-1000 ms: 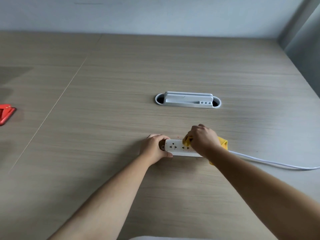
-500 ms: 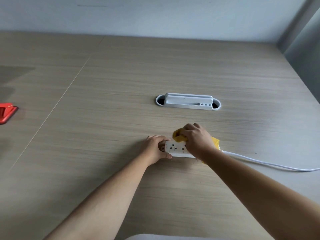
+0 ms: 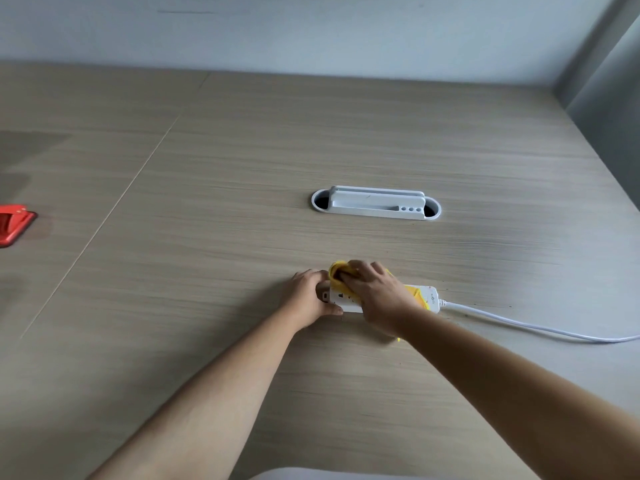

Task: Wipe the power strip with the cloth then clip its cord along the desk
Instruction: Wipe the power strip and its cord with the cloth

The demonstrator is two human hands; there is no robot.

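Power strip [image 3: 433, 299] lies lower centre on desk [image 3: 242, 202]; left hand [image 3: 308, 299] grips its left end, right hand [image 3: 377, 292] fingers curled around yellow cloth [image 3: 336, 271] pressed on top. Cord [image 3: 519, 325] trails right.

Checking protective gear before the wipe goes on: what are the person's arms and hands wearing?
Nothing shows. The left hand and right hand are bare, with no gloves, rings, watch or bands in view. Both forearms are uncovered up to the picture's bottom edge, so no sleeve is visible.
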